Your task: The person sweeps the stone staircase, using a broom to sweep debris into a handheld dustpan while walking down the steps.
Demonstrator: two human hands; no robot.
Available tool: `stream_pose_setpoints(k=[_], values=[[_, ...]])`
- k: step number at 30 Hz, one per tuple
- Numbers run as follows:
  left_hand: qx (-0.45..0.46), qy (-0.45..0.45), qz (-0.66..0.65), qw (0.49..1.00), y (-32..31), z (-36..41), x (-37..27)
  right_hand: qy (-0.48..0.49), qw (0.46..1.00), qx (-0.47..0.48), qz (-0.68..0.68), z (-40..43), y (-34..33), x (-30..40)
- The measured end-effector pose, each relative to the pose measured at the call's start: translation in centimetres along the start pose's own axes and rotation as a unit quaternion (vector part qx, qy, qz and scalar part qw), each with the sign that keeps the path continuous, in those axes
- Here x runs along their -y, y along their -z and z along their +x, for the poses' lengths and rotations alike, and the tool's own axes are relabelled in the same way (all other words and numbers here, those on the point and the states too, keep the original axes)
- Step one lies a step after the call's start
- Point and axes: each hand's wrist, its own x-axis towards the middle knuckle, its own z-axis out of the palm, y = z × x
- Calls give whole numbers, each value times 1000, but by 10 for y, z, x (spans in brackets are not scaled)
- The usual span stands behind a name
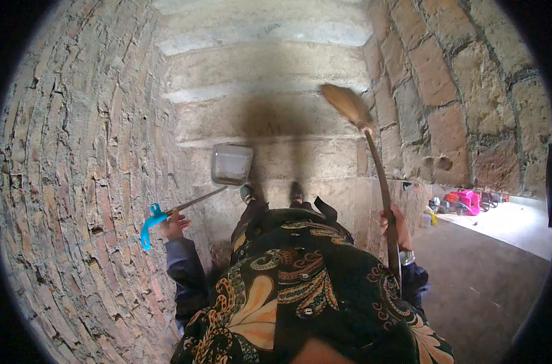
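Note:
My left hand (174, 225) grips the thin metal shaft of a long-handled dustpan, just below its bright blue plastic handle (153, 220). The grey dustpan's pan (232, 164) hangs tilted over the lower steps, left of my feet. In my right hand (401, 230) is the wooden stick of a broom (381, 175). Its brown bristle head (348, 104) is slightly blurred and points away from me, near the right end of a step. I cannot tell whether the bristles touch the step.
A concrete staircase (266, 68) runs ahead, with my shadow across it. Rough brick walls (98, 182) (439, 91) stand close on both sides. At right lies a grey floor (476, 277); beyond it, a pink plastic item (469, 202) sits among several others.

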Motion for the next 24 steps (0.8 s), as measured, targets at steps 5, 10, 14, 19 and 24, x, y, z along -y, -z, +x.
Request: stream_pose_setpoints(k=[5, 10, 14, 19, 24], values=[[70, 76, 35, 994, -18, -5, 6, -94, 982, 88, 140, 22, -12, -17], [114, 129, 33, 985, -63, -27, 14, -48, 998, 33, 11, 7, -82, -23], [221, -49, -17, 974, -128, -72, -37, -3, 995, 94, -36, 24, -88, -35], [479, -231, -74, 843, -182, -218, -212, -4, 986, 133, -98, 38, -79, -34], [658, -543, -187, 487, -186, -305, -281, -40, 991, 104, -69, 29, -87, -25]])
